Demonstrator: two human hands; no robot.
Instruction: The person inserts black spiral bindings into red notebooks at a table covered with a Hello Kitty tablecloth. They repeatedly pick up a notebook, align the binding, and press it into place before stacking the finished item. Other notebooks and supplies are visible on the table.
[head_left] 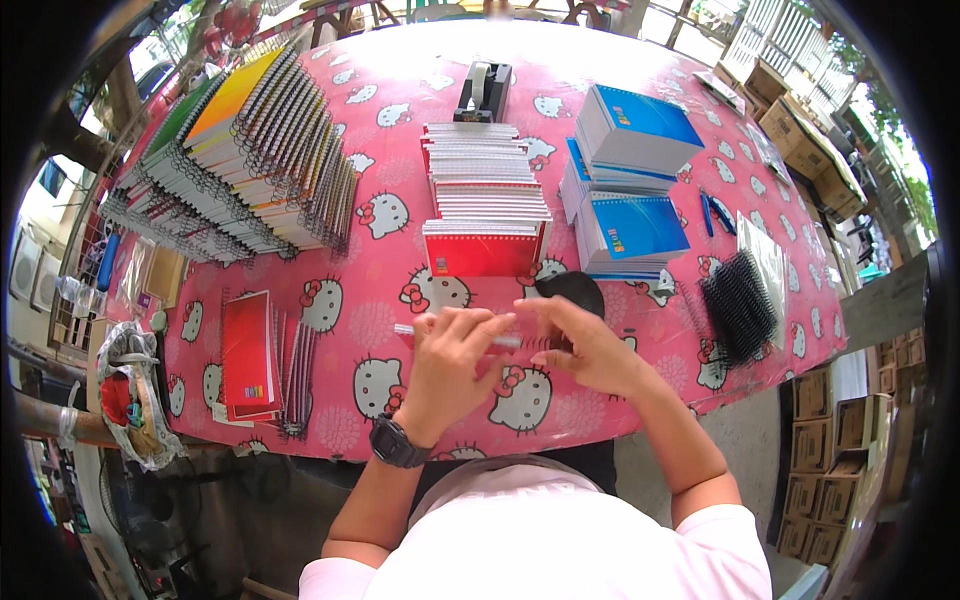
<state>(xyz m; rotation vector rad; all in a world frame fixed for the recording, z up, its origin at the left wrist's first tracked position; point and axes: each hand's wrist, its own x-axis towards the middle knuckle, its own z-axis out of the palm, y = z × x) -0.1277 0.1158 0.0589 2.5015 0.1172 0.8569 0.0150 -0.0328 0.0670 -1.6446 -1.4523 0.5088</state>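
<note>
At the table's near middle, my left hand [455, 365], with a black watch on its wrist, is closed round a small notebook [405, 330]. Its pages show edge-on, and the fingers cover most of it. My right hand [585, 350] is beside the notebook's right end, thumb and fingers bent toward each other. Dark loops of a spiral binding coil [538, 343] show faintly at those fingertips. Behind the right hand lies a round black object [572, 291], partly covered. Straight ahead stands a long row of red-covered notebooks [480, 255], white page edges up.
Spiral-bound notebooks [290, 150] are piled high at left, with red bound ones [248, 350] nearer. Blue notebooks [640, 225] stand right of centre. Blue-handled pliers [715, 214] and black coils [740, 308] lie further right. A tape dispenser [484, 92] stands behind the row.
</note>
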